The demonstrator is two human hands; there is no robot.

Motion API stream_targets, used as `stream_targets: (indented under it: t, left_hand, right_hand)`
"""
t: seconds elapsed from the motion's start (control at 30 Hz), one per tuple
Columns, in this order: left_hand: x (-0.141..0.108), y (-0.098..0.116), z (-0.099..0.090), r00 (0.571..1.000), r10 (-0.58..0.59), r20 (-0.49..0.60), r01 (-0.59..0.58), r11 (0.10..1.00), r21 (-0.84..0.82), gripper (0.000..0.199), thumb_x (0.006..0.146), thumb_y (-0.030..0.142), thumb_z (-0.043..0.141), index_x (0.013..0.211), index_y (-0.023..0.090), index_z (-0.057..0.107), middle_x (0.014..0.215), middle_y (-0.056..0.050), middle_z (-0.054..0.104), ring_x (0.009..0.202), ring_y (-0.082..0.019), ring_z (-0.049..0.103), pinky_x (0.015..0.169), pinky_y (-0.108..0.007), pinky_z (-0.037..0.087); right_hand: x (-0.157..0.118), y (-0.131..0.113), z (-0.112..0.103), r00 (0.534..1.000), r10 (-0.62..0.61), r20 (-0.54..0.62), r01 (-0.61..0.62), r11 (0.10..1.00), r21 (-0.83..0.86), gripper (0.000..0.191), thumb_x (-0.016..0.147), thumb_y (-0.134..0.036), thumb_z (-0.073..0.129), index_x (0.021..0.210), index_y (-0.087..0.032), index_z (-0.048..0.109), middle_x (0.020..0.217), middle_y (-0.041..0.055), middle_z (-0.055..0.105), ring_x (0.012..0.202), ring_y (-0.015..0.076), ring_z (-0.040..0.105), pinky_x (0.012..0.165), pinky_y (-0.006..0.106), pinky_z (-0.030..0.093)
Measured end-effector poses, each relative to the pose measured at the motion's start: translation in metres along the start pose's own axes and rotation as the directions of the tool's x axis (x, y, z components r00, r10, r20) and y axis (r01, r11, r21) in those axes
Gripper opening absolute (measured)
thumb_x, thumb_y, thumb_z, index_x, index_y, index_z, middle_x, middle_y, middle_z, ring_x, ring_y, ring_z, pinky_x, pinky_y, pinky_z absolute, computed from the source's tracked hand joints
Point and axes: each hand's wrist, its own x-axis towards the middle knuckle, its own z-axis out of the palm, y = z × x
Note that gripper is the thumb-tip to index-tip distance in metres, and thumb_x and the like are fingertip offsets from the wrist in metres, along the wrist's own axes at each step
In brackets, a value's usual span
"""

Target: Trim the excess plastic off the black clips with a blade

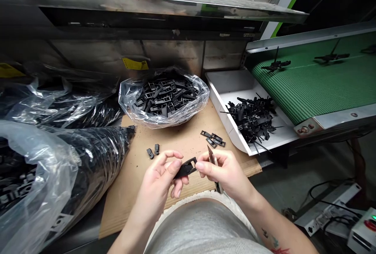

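Note:
My left hand (163, 175) pinches a black plastic part (187, 167) with a rectangular opening at its right end. My right hand (225, 169) is closed around a small knife (217, 187), its pointed blade sticking up between the fingers. The right thumb and fingertips meet the right end of the black part. Just beyond the hands, two small black pieces (153, 150) lie on the cardboard sheet (129, 191). Several flat black parts with openings (214, 138) are grouped farther right on the same sheet.
A clear bag (202, 101) full of black parts stands at the back. On the right, a white tray (232, 128) holds black moulded pieces beneath the end of a green conveyor belt (305, 89) carrying more. Large plastic bags (96, 160) fill the left. A metal ledge (176, 1) runs overhead.

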Motion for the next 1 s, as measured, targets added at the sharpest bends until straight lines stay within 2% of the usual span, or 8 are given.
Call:
stream_targets:
  t: [0.3, 0.43, 0.5, 0.6, 0.67, 0.73, 0.83, 1.0]
  left_hand:
    - [-0.004, -0.001, -0.003, 0.998, 0.053, -0.014, -0.054, 0.998, -0.021, 0.022, 0.071, 0.035, 0.064, 0.079, 0.015, 0.059, 0.054, 0.001, 0.059, 0.038, -0.004, 0.04, 0.043, -0.018, 0.03]
    - [-0.003, -0.001, -0.004, 0.999, 0.042, 0.012, -0.041, 0.999, -0.011, 0.019, 0.071, 0.032, 0.065, 0.079, 0.015, 0.061, 0.053, 0.001, 0.059, 0.037, -0.003, 0.04, 0.042, -0.017, 0.03]
    - [-0.002, 0.0, -0.007, 0.998, 0.065, -0.006, -0.065, 0.997, 0.034, 0.017, 0.07, 0.029, 0.065, 0.079, 0.015, 0.063, 0.053, 0.001, 0.059, 0.039, -0.004, 0.04, 0.041, -0.017, 0.03]
    - [0.002, 0.002, -0.014, 0.992, 0.124, -0.027, -0.119, 0.981, 0.157, 0.016, 0.071, 0.028, 0.064, 0.078, 0.015, 0.067, 0.052, 0.001, 0.057, 0.043, -0.006, 0.041, 0.041, -0.018, 0.03]
    - [0.003, 0.003, -0.018, 0.986, 0.162, -0.025, -0.153, 0.964, 0.216, 0.015, 0.073, 0.028, 0.063, 0.079, 0.016, 0.068, 0.053, 0.001, 0.057, 0.045, -0.006, 0.042, 0.042, -0.018, 0.031]
    - [0.004, 0.003, -0.019, 0.982, 0.191, -0.014, -0.182, 0.954, 0.237, 0.014, 0.074, 0.028, 0.062, 0.08, 0.018, 0.069, 0.055, 0.002, 0.057, 0.047, -0.006, 0.043, 0.044, -0.018, 0.032]
    - [0.003, 0.003, -0.019, 0.978, 0.208, -0.016, -0.198, 0.948, 0.25, 0.013, 0.074, 0.029, 0.061, 0.08, 0.02, 0.069, 0.056, 0.002, 0.058, 0.048, -0.007, 0.044, 0.045, -0.018, 0.033]
    - [0.001, 0.006, -0.015, 0.973, 0.225, -0.053, -0.197, 0.928, 0.317, 0.014, 0.073, 0.03, 0.061, 0.077, 0.019, 0.069, 0.056, 0.002, 0.056, 0.051, -0.009, 0.045, 0.047, -0.019, 0.034]
  right_hand:
    - [-0.006, 0.003, 0.001, 0.997, -0.054, -0.06, 0.045, 0.988, -0.145, 0.018, 0.074, -0.031, 0.062, 0.067, -0.015, 0.058, 0.055, -0.0044, 0.044, 0.05, 0.0073, 0.036, 0.048, 0.021, 0.03]
    - [-0.009, -0.001, -0.002, 0.983, -0.168, -0.07, 0.125, 0.902, -0.413, 0.019, 0.081, -0.033, 0.055, 0.079, -0.015, 0.06, 0.067, -0.0001, 0.053, 0.058, 0.0107, 0.046, 0.054, 0.022, 0.038]
    - [-0.011, -0.007, -0.008, 0.962, -0.272, -0.008, 0.201, 0.731, -0.652, 0.022, 0.087, -0.029, 0.047, 0.1, -0.015, 0.058, 0.084, 0.0052, 0.056, 0.07, 0.0138, 0.052, 0.061, 0.025, 0.042]
    - [-0.016, -0.018, -0.017, 0.89, -0.403, 0.212, 0.346, 0.296, -0.89, 0.03, 0.091, -0.017, 0.037, 0.117, -0.01, 0.05, 0.091, 0.0104, 0.056, 0.078, 0.0175, 0.053, 0.064, 0.029, 0.044]
    - [-0.021, -0.024, -0.019, 0.792, -0.447, 0.415, 0.462, -0.005, -0.887, 0.03, 0.089, -0.01, 0.036, 0.114, -0.005, 0.052, 0.081, 0.0099, 0.058, 0.071, 0.0179, 0.053, 0.058, 0.029, 0.042]
    - [-0.026, -0.028, -0.017, 0.708, -0.425, 0.565, 0.525, -0.22, -0.822, 0.028, 0.087, -0.005, 0.036, 0.106, -0.003, 0.056, 0.068, 0.0071, 0.057, 0.06, 0.0171, 0.05, 0.049, 0.029, 0.038]
    - [-0.029, -0.032, -0.011, 0.701, -0.363, 0.614, 0.508, -0.35, -0.787, 0.027, 0.083, -0.004, 0.037, 0.094, -0.007, 0.061, 0.06, 0.0043, 0.054, 0.05, 0.016, 0.046, 0.043, 0.029, 0.031]
    - [-0.026, -0.038, -0.007, 0.685, -0.327, 0.65, 0.509, -0.424, -0.749, 0.025, 0.082, -0.006, 0.039, 0.094, -0.008, 0.061, 0.062, 0.0053, 0.054, 0.053, 0.0165, 0.046, 0.046, 0.03, 0.031]
